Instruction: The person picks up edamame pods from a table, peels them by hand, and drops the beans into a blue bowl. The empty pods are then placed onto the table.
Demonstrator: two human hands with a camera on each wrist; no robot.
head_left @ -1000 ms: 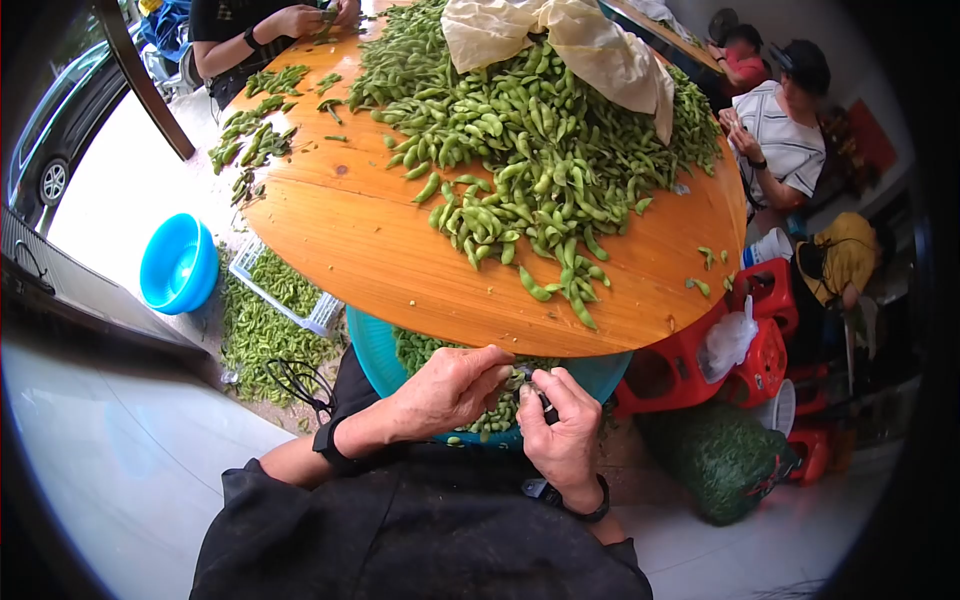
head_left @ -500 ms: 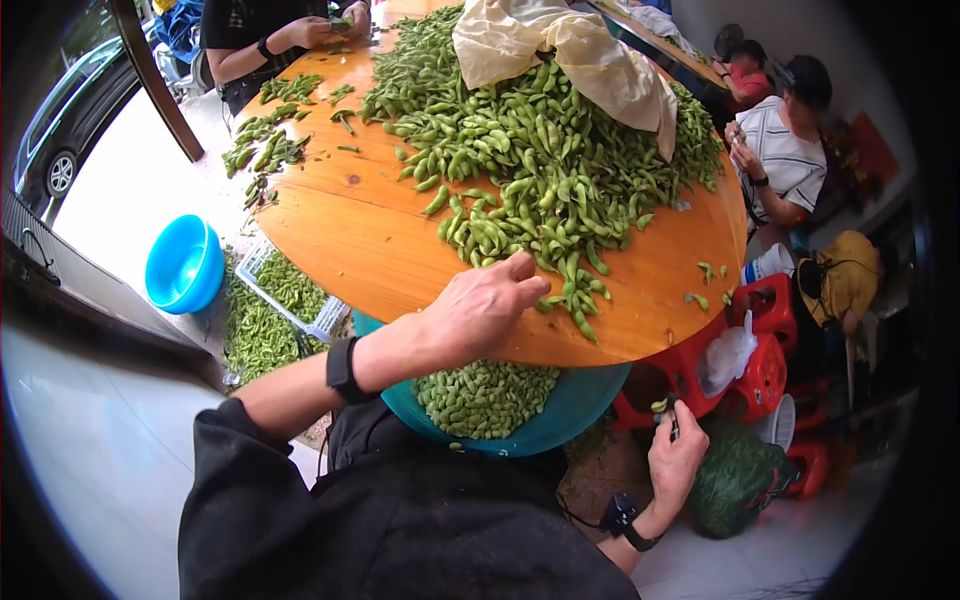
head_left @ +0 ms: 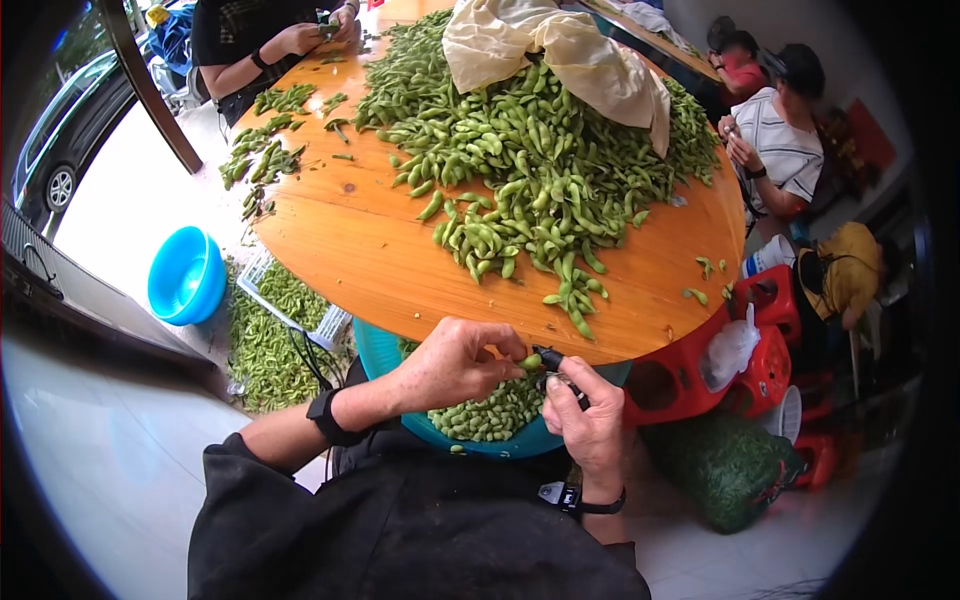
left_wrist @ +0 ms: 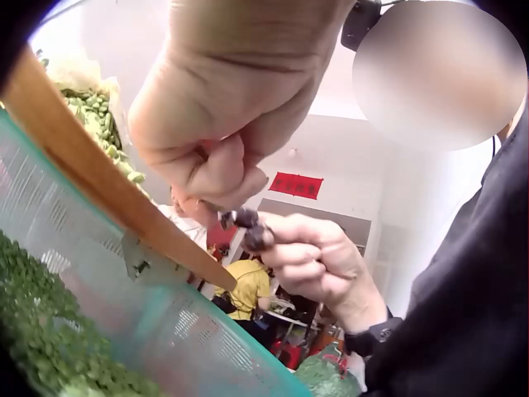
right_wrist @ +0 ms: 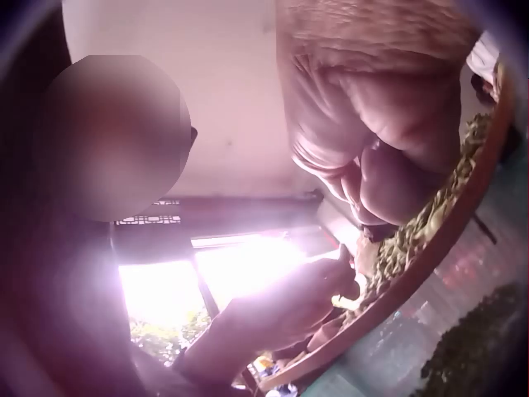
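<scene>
My left hand (head_left: pixel 455 365) pinches a green soybean pod (head_left: pixel 531 362) between thumb and fingertips, over a teal basin (head_left: pixel 372 350). At the pod's other end is my right hand (head_left: pixel 588 420), its dark-capped forefinger (head_left: pixel 548 357) against the pod and its other fingers curled. In the left wrist view, black caps (left_wrist: pixel 248 227) on the right fingertips meet the left fingertips. Shelled green beans (head_left: pixel 485 412) fill the basin's bottom. A large heap of soybean pods (head_left: pixel 540 150) covers much of the round wooden table (head_left: pixel 360 240), just beyond both hands.
A cream cloth (head_left: pixel 600 65) lies on the heap. On the floor to the left are a blue basin (head_left: pixel 187 275), a white basket (head_left: pixel 325 325) and scattered pods. Red stools (head_left: pixel 765 360) and a full green net bag (head_left: pixel 720 465) stand right. Other people sit round the table.
My left hand went from the basin to the pods at the table edge, then came back with a pod. The right hand swung out right with a pale green piece, then returned beside the left.
</scene>
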